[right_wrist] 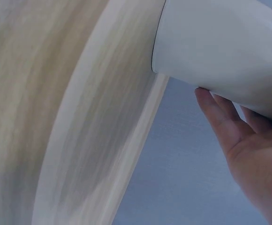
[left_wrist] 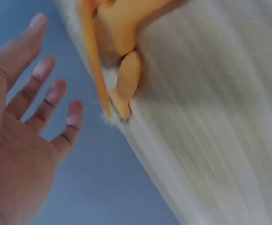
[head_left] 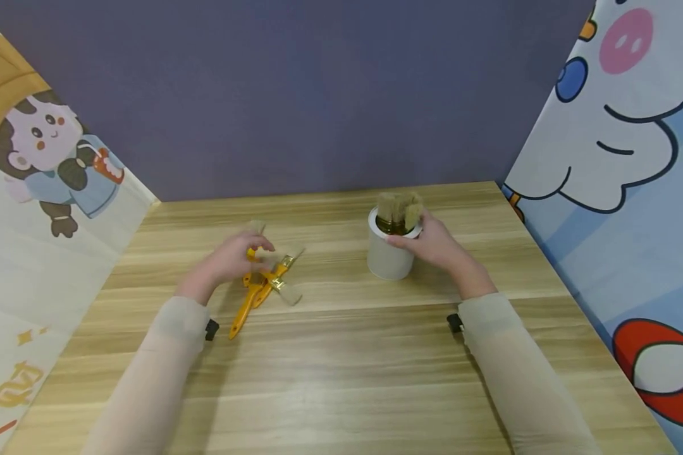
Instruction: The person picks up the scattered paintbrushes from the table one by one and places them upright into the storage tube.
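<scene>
My left hand (head_left: 230,256) hovers over a loose pile of paintbrushes with orange handles (head_left: 242,314) and pale bristles on the left of the table. In the left wrist view its spread, slightly bent fingers (left_wrist: 72,119) hold nothing, apart from the orange brush handles (left_wrist: 129,77). On the right, a white can (head_left: 388,260) stands upright with paintbrushes (head_left: 397,207) in it, bristles up. My right hand (head_left: 439,243) grips this can by its right side, thumb near the rim. The right wrist view shows fingers (right_wrist: 220,117) against the can's wall (right_wrist: 211,42).
The wood-grain table (head_left: 313,366) ends at a dark blue-grey wall (head_left: 319,95) behind. Cartoon-printed panels flank it, one at left (head_left: 11,253) and one at right (head_left: 592,272). Several brushes in the pile cross one another.
</scene>
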`<state>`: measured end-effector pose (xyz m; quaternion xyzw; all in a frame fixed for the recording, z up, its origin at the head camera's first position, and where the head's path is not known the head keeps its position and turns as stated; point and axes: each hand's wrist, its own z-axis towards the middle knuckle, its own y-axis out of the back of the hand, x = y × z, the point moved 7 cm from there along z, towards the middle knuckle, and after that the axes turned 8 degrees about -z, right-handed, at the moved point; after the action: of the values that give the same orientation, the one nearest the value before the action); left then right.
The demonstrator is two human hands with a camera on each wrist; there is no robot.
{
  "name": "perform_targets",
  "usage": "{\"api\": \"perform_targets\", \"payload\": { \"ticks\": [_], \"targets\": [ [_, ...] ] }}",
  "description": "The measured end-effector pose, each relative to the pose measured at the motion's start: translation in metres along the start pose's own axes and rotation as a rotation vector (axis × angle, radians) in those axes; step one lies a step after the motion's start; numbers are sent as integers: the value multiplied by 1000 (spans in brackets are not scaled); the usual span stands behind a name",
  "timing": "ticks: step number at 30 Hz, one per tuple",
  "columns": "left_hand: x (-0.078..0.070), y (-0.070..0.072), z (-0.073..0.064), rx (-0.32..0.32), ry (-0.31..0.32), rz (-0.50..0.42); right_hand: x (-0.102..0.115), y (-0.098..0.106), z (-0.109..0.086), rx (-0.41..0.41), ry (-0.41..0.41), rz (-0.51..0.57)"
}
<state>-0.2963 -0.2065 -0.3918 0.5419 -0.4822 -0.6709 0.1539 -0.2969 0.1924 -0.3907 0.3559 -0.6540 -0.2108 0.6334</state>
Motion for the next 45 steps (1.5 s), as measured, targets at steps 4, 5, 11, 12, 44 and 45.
{"api": "perform_targets", "payload": {
  "ticks": [4,5,11,12,44,45],
  "targets": [
    [-17,-23,-7,117,-96,79,-1,-1,3,-3,0,-11],
    [-20,-27,-8,137,-118,102,-1,-1,3,-5,-1,-11],
    [-27,-45,-12,188,-170,244,-3,-2,5,-2,10,5],
    [-28,-47,-12,191,-181,261,-3,-3,5,0,14,5],
    [-119,20,28,-136,-263,-138,1,-1,1,-1,26,22],
    [-127,23,30,-175,-266,-186,1,-1,1,-3,25,22]
  ]
}}
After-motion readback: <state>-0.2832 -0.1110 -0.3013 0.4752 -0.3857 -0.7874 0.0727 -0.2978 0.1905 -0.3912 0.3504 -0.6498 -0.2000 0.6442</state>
